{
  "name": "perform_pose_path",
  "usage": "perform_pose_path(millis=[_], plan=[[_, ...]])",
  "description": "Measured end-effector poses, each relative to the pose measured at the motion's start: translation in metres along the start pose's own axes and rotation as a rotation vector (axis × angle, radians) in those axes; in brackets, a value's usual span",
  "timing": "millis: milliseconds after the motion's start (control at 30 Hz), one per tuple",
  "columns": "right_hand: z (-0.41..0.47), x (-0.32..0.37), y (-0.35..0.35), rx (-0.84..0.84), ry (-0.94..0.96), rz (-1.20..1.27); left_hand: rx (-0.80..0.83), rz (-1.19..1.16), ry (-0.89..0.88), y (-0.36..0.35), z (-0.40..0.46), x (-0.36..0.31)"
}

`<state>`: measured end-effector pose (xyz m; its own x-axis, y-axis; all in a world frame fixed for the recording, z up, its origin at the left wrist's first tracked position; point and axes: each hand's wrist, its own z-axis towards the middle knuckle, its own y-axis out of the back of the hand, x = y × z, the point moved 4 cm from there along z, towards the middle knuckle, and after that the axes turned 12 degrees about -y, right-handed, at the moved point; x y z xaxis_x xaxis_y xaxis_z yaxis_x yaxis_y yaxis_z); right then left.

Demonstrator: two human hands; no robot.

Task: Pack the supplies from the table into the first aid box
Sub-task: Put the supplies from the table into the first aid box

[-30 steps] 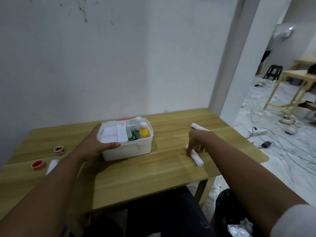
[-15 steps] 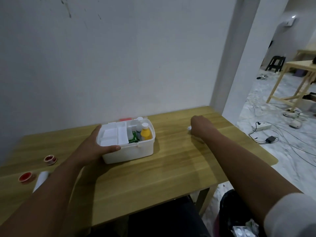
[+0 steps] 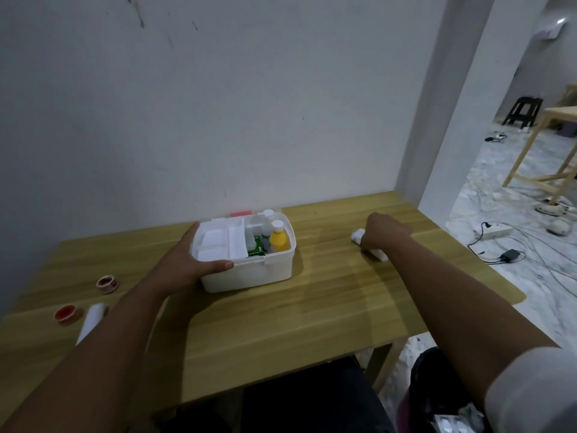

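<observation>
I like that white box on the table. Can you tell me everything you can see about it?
The first aid box is white, looks plastic, and has rounded corners. It stands open and upright on the wooden table, near the wall. Inside on the left sits a white divided tray; on the right stand a yellow bottle, another white-capped bottle and a green packet. The left hand grips its left corner.

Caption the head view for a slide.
Left hand steadies the first aid box; right hand grips white rolls.
</observation>
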<state>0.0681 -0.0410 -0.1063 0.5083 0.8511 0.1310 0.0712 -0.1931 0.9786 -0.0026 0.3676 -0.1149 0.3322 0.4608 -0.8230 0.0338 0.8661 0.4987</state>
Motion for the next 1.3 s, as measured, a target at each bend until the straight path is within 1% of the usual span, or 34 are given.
perform_pose_path(millis=[167, 300, 400, 467, 633, 800, 933, 1167, 1300], plan=[[-0.025, 0.047, 0.026, 0.022, 0.207, 0.246, 0.001, 0.021, 0.006, 0.003, 0.000, 0.005], [-0.065, 0.092, 0.053, 0.049, 0.378, 0.548, -0.007, 0.007, 0.002, 0.003, -0.001, 0.008], [-0.090, 0.110, 0.052, 0.084, 0.448, 0.703, -0.003, -0.003, 0.009, 0.001, -0.001, 0.008], [-0.103, 0.117, 0.039, 0.097, 0.460, 0.750, 0.000, -0.006, 0.009, 0.000, -0.001, 0.008], [-0.125, 0.115, 0.006, -0.071, 0.485, 0.726, -0.003, -0.010, 0.016, 0.001, -0.002, 0.007], [-0.126, 0.112, -0.011, -0.109, 0.448, 0.825, -0.003, -0.004, 0.016, 0.001, -0.002, 0.009], [-0.126, 0.114, -0.015, -0.173, 0.494, 0.844, -0.011, -0.016, 0.002, 0.000, -0.003, 0.005], [-0.127, 0.118, -0.022, -0.304, 0.661, 0.566, -0.009, -0.019, 0.002, -0.002, -0.003, 0.002], [-0.128, 0.119, -0.020, -0.441, 0.697, 0.332, -0.004, -0.024, 0.003, -0.002, -0.002, 0.003]])
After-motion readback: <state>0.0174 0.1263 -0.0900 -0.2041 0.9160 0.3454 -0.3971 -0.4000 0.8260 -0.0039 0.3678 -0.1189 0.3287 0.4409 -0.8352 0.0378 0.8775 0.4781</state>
